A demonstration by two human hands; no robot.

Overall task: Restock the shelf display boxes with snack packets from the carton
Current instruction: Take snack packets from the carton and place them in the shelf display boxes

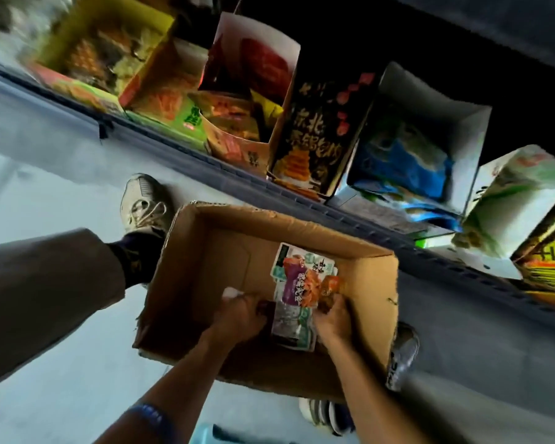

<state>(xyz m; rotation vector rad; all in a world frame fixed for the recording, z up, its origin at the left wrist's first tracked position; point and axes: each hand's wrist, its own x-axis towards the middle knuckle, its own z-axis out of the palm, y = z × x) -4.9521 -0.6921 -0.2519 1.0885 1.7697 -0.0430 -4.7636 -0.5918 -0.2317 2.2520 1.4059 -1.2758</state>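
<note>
The pale grey floor [45,174] carries an open brown cardboard carton [205,261], which sits just in front of the low dark shelf [237,184]. A worn beige sneaker [143,205] stands on the floor beside the carton's left corner. Along the shelf stands a row of open display boxes: a yellow-green one [103,46], a red-and-white one [257,75], a black one with gold lettering [318,136] and a white one holding blue packets [414,139].

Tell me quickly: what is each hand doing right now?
Left hand: fingers curled on the snack packets in the carton.
Right hand: grips the same packets from the other side.
</note>
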